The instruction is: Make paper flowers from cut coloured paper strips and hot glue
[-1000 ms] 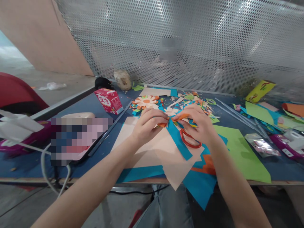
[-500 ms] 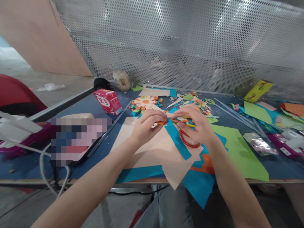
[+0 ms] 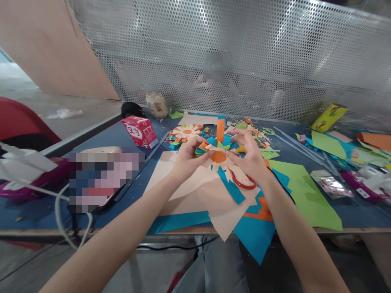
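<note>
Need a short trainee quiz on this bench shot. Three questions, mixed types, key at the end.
1. Multiple choice: what do the left hand and right hand both hold?
A) a clear plastic packet
B) a multicoloured layered paper flower with a round orange centre
C) a white cable

2. True or false: the curved red plastic loop handle lies nearer the right hand than the left.

3. Short answer: which is farther left in the head view, the pink-red and white cardboard box or the yellow cardboard box?

Key: 1. B; 2. True; 3. The pink-red and white cardboard box.
</note>
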The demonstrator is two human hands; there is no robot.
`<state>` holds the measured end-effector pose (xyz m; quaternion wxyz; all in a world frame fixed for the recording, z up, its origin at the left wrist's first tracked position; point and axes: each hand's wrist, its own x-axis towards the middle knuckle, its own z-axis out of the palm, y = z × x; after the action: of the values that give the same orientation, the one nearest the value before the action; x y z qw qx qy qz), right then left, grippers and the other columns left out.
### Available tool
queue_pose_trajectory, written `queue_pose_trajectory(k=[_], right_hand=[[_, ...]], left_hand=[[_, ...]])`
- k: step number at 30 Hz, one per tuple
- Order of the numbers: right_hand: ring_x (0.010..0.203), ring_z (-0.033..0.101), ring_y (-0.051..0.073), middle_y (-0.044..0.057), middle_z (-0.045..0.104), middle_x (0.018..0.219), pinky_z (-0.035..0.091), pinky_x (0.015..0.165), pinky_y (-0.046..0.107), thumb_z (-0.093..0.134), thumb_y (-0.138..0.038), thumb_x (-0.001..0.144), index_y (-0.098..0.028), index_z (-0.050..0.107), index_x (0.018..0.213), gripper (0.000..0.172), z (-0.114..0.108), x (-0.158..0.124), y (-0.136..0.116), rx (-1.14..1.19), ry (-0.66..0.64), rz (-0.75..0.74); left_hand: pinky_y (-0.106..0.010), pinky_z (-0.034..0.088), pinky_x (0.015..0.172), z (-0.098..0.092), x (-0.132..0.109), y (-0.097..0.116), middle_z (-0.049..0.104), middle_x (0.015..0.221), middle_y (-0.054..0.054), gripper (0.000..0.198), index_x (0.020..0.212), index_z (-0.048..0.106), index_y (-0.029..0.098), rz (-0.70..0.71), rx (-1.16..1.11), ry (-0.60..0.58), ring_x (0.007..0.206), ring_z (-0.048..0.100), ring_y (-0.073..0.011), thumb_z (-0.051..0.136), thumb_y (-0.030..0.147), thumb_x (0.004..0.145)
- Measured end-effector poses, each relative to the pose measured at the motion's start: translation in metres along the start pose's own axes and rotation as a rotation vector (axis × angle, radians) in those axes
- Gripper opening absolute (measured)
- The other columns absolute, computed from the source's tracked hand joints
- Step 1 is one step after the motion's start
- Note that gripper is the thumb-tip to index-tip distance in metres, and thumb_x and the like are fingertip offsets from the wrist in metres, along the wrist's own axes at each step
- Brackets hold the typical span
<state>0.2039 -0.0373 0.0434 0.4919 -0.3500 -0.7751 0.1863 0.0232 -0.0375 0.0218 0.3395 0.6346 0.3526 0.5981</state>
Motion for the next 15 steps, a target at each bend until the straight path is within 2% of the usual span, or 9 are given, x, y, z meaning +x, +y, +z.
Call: queue_pose_trajectory(k=[5,15], right_hand=[[0.107,0.057,0.020,0.004,0.056,0.117,0.042,0.096,0.040,0.065,-0.023,0.071,-0.027,0.046,0.106,0.040,0.0040,0.0001,0.0018,0.001,0.041,0.016],[0.103,0.059,0.017,0.002,0.060,0.108,0.048,0.091,0.035,0.064,-0.019,0.072,-0.027,0.049,0.100,0.033,0.0065,0.0021,0.0028,0.144,0.049,0.027]], left_hand=[[-0.018,0.044,0.056,0.0016,-0.0017,0.0002,0.054,0.070,0.003,0.024,0.076,0.051,0.017,-0.045,0.001,-0.026,0.063,0.053,-0.0079,0.070,0.025,0.063],[-0.020,0.046,0.059,0.0036,-0.0015,0.0004,0.055,0.072,0.002,0.024,0.077,0.052,0.017,-0.034,0.004,-0.026,0.065,0.055,-0.0092,0.069,0.025,0.062]])
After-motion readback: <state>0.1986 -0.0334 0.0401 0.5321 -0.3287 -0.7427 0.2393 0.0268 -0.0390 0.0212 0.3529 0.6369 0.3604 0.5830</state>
